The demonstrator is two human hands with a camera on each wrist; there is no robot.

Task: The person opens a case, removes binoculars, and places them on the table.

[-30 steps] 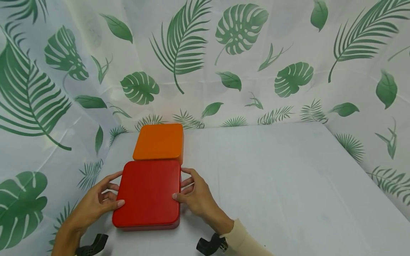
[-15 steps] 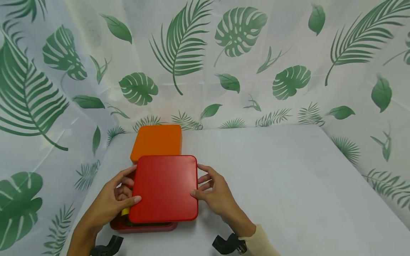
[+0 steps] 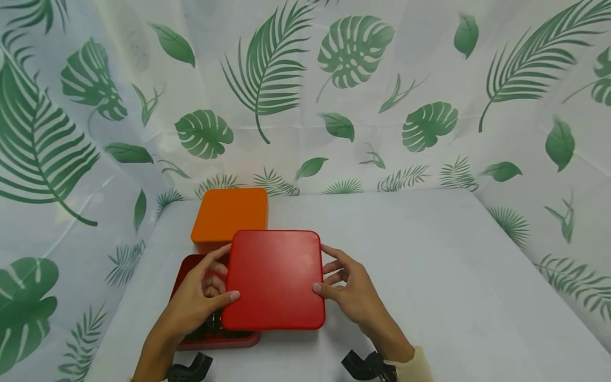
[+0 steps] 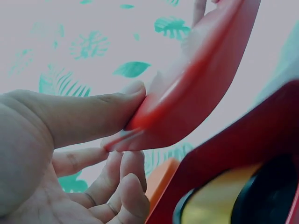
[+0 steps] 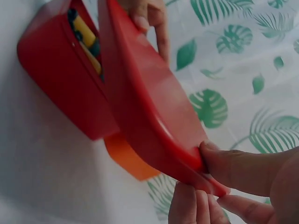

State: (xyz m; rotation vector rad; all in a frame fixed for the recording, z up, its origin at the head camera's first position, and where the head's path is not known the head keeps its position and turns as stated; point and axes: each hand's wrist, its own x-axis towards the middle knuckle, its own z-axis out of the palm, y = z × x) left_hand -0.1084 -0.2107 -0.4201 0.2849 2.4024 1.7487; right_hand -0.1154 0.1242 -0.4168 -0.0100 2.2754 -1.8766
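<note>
— Red lid (image 3: 275, 279), held flat between both hands, that's what I'm watching. It's off its box and sits to the right of it, raised above the table.

— Where's the box, then?

— Red box (image 3: 191, 297), low on the white table (image 3: 429, 276), partly under the lid's left edge and the left hand (image 3: 200, 300). Open on top; from the right wrist view you can see yellow and dark things (image 5: 86, 35) lying inside, though I can't make out what they are.

— How are the hands on it?

— Left hand pinches the lid's left edge, thumb on top, fingers curled beneath. Right hand (image 3: 350, 289) does the same on the right edge, thumb over the rim and fingers under. Both closed on the lid, one to a side.

— So which way does the lid lie from the box?

— Rightward, and a shade nearer the middle of the table. It's nearly square with rounded corners, so there's hardly a long axis to speak of; its faces lie about level, edges roughly square to the box's. The left hand is the one closer to the box, practically over it. The right hand is out over bare table.

— And the orange one?

— Orange box (image 3: 230, 216), lid on, just behind the red box, nearly touching it, against the leaf-print curtain (image 3: 353, 95). Neither hand is on it.
</note>
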